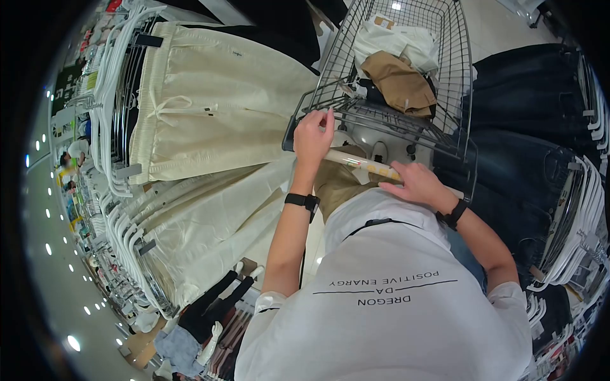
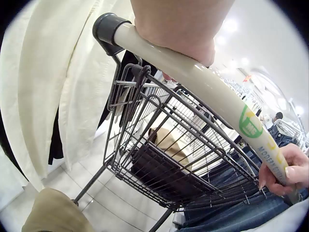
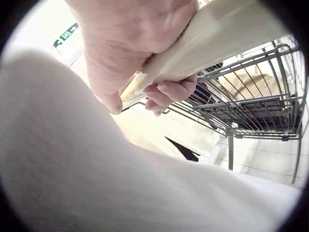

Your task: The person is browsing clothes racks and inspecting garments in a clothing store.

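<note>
The pale handle point(image 1: 352, 160) point(image 2: 203, 82) point(image 3: 217, 41) of a wire shopping cart point(image 1: 467, 76) crosses in front of the person's waist. Near its black end cap point(image 2: 108, 31), my left hand point(image 1: 311, 138) lies over the bar; its fingers bend down on the far side, mostly hidden in the left wrist view. My right hand point(image 1: 418, 182) point(image 2: 288, 169) point(image 3: 140, 53) grips the other part of the handle, thumb on the near side and fingers curled beneath. Inside the basket lie a brown garment point(image 1: 397, 82) point(image 2: 169, 145) and a white garment point(image 1: 406, 44).
Cream trousers point(image 1: 222, 95) hang from white hangers point(image 1: 105, 127) on the left. Dark jeans point(image 1: 502, 178) hang close to the cart's right side. A mannequin's hand point(image 1: 213, 340) and more clothing stand behind at the lower left. Pale tiled floor point(image 2: 104, 203) shows under the cart.
</note>
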Available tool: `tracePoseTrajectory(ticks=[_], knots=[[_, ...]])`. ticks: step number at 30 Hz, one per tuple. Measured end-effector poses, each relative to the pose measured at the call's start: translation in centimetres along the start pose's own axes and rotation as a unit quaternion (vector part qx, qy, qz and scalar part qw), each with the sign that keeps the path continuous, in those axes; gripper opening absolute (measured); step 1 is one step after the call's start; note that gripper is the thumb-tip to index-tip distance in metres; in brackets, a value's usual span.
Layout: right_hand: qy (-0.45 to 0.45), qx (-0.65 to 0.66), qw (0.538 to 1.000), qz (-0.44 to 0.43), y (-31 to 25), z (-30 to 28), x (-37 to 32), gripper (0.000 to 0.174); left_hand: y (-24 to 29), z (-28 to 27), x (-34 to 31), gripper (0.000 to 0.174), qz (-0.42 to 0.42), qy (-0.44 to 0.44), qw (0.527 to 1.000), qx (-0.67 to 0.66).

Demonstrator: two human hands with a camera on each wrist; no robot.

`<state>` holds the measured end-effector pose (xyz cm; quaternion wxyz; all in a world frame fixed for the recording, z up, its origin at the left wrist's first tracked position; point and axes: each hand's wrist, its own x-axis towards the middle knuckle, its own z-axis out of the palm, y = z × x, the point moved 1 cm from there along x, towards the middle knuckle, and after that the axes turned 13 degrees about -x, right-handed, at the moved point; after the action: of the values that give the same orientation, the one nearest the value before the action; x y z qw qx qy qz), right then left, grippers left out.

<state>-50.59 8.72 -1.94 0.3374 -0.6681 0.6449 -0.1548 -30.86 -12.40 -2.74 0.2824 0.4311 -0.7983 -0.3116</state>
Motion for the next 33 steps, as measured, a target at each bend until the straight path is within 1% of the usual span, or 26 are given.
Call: tracePoseTrajectory(ticks=[3,12,18,20,23,26,30,32,33], knots=[[0.010,-0.002,1.000,-0.006,0.2,-0.1,0.1,0.054,-0.2,0.2,0.3,0.032,0.000,-0.005,1.000,0.001],[-0.004,-0.016,1.000,0.002,0.0,-0.3,0.4,0.055,-0.4,0.1,0.4,0.034,-0.006,0.000,1.000,0.017],[-0.001,-0.009,1.000,0.003,0.0,-0.4,0.3,0.056,-0.5,0.3,0.3,0.034,-0.012,0.004,1.000,-0.002],[-0.043,-0.005,0.999,0.033,-0.2,-0.9,0.3,0.058,-0.3,0.4,0.3,0.035,-0.011,0.011,1.000,-0.007],[-0.052,-0.012,0.998,0.038,0.1,-0.9,0.3,0.058,-0.2,0.6,0.2,0.035,-0.011,0.013,1.000,-0.013],[-0.035,-0.025,0.998,0.039,0.2,-1.1,0.0,0.058,0.2,0.9,0.1,0.034,-0.013,0.015,1.000,-0.023],[-0.048,-0.031,0.997,0.048,0.5,-1.4,-0.4,0.057,0.5,1.2,-0.2,0.034,-0.013,0.008,1.000,-0.027],[-0.002,-0.041,0.999,0.018,0.8,-1.3,-0.5,0.053,0.3,1.4,-0.4,0.033,-0.002,-0.006,1.000,0.004],[-0.002,-0.040,0.999,0.018,0.9,-1.2,-0.6,0.053,0.5,1.3,-0.4,0.033,-0.002,-0.006,1.000,0.005]])
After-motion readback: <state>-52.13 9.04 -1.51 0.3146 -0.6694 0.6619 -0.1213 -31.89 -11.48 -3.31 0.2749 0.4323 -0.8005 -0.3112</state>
